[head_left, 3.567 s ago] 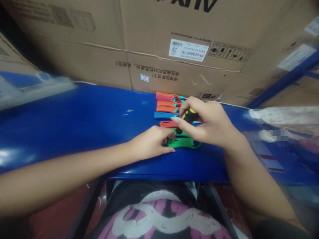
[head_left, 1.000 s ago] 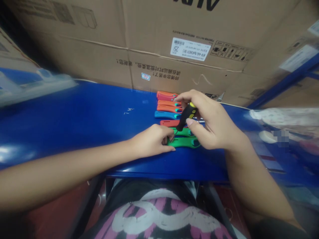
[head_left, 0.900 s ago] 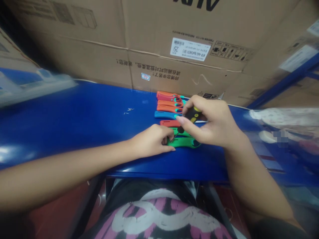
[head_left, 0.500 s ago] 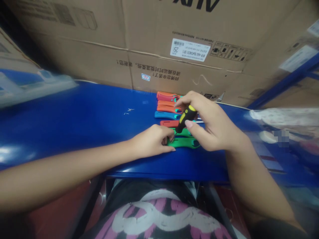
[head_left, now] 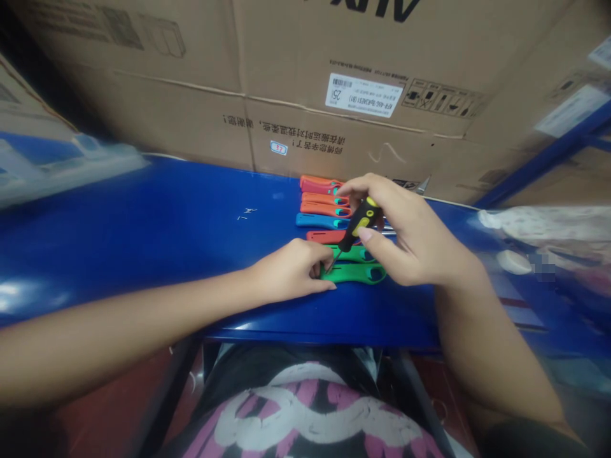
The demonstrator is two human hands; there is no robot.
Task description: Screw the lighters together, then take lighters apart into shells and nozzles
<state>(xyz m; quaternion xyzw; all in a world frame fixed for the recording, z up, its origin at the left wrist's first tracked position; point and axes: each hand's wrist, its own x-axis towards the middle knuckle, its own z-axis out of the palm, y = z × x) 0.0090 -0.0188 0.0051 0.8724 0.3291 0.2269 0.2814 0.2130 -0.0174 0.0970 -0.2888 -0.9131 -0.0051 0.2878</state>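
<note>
My right hand grips a black and yellow screwdriver, its handle tilted up to the right. The thin shaft runs down toward the near end of the nearest green long-neck lighter. My left hand is closed on that lighter's left end, fingertips around the spot the shaft points to; the exact contact is hidden. Just behind lie another green lighter, a red lighter and a blue lighter. Several orange lighters line up farther back. My right hand partly covers their metal necks.
Small metal pieces lie loose on the blue tabletop, left of the row. A large cardboard box stands right behind it. White plastic items sit at the right, and a pale translucent object at the left.
The screwdriver handle and my right hand have shifted slightly right, and the handle leans over more. My left hand and the green lighter stay in place.
</note>
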